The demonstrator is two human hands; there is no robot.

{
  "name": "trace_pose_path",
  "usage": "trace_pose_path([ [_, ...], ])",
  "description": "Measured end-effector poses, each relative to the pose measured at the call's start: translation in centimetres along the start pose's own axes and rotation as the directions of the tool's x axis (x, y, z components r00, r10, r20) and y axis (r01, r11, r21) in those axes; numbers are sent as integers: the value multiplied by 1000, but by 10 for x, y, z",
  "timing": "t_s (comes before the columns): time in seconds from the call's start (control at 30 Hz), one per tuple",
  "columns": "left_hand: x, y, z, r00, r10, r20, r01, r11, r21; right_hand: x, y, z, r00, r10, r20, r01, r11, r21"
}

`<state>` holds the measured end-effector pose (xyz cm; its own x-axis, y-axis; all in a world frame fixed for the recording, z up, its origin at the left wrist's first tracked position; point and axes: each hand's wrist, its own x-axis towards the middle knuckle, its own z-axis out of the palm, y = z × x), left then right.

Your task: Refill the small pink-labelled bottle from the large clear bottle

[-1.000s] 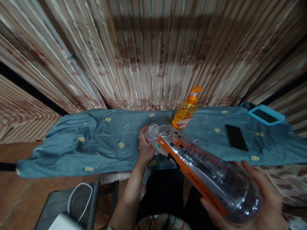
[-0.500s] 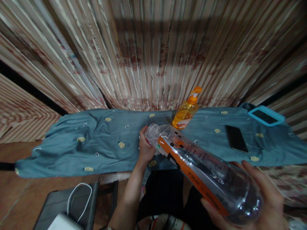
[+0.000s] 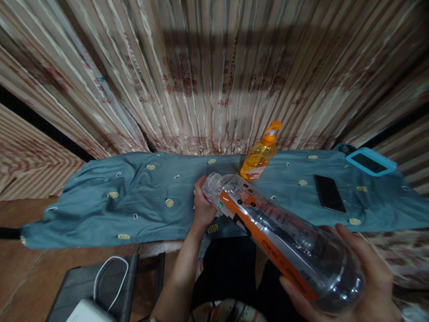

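Observation:
A large clear plastic bottle [image 3: 284,237] with an orange label lies tilted in the air, its base near me and its neck pointing away. My right hand [image 3: 362,286] cups the base, fingers curled round it. My left hand [image 3: 203,205] is closed round the bottle's neck and mouth, just above the blue-green cloth [image 3: 134,201]. Whether a cap sits under those fingers is hidden.
An orange pump bottle [image 3: 259,154] stands on the cloth just beyond the neck. A black phone [image 3: 328,193] lies to the right, a blue-cased device [image 3: 370,162] farther right. Striped curtains hang behind. A dark stool with a white cable [image 3: 110,277] stands lower left.

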<state>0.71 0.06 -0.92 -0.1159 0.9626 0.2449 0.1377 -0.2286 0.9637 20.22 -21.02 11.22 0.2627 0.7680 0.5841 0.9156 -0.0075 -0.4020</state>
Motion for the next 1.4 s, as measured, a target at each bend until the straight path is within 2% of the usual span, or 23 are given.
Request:
trace_pose_path([
  [0.1,0,0,0,1000,7,-5,-7,1000,1,0,1,0,997,-78,-13,78,997,0],
  [0.33,0,1,0,1000,-8,-2,8,1000,-9,-18,20,6,998,37,51,-39,998,44],
  [0.4,1,1,0,1000,-13,-1,13,1000,-17,-18,22,5,998,32,45,-35,997,66],
  [0.57,1,0,0,1000,-4,-9,4,1000,-9,-11,20,5,999,-36,14,34,996,81],
  [0.9,1,0,2,1000,-1,-18,1,1000,-11,-10,17,4,999,-29,16,27,994,106],
  [1.4,1,0,1,1000,0,-9,0,1000,1,-7,12,3,998,-56,-3,56,998,1],
])
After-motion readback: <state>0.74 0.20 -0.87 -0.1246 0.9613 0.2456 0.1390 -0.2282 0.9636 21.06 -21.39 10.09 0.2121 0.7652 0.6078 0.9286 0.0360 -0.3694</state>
